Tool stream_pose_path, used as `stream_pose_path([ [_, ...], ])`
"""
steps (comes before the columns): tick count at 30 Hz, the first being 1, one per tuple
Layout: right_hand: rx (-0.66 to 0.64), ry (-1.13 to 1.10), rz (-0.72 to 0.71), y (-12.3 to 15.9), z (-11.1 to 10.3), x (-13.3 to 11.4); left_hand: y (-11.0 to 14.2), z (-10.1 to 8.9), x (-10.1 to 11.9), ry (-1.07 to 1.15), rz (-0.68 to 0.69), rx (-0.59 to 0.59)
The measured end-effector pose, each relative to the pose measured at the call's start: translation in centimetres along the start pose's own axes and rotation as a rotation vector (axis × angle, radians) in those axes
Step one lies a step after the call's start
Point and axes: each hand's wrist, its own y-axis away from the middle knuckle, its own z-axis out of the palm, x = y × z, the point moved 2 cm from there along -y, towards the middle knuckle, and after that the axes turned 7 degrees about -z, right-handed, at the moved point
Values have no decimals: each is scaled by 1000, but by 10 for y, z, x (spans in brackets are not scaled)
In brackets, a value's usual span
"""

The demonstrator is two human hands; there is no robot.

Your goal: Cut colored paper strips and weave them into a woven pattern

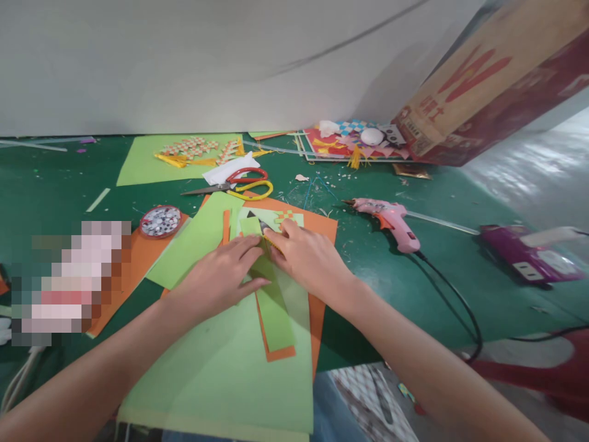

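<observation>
My left hand (pixel 225 273) lies on a light green paper strip (pixel 275 307), fingers together and pressing it down. My right hand (pixel 306 255) meets it from the right, fingers curled and pinching the strip near a small yellow-handled tool I cannot make out. The strip rests on an orange sheet (pixel 317 313) and a large light green sheet (pixel 230 374). Just beyond my fingers sits a small woven green-and-orange paper patch (pixel 286 217).
Scissors (pixel 239 182) with red and yellow handles lie behind the papers. A pink glue gun (pixel 389 220) with a black cord lies to the right, a purple power strip (pixel 529 255) beyond it. A round tin of googly eyes (pixel 161 221) sits left. A cardboard box (pixel 488 86) stands back right.
</observation>
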Motion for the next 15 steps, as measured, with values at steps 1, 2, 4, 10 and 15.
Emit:
stream_pose_path([
  [1, 1, 1, -1, 0, 0, 0, 0, 0, 0, 3, 0, 0],
  [2, 1, 3, -1, 0, 0, 0, 0, 0, 0, 7, -1, 0],
  [4, 0, 11, -1, 0, -1, 0, 0, 0, -1, 11, -5, 0],
  [10, 9, 36, -9, -1, 0, 0, 0, 0, 0, -6, 7, 1],
  [15, 29, 45, -12, 2, 1, 2, 1, 1, -1, 4, -14, -2],
])
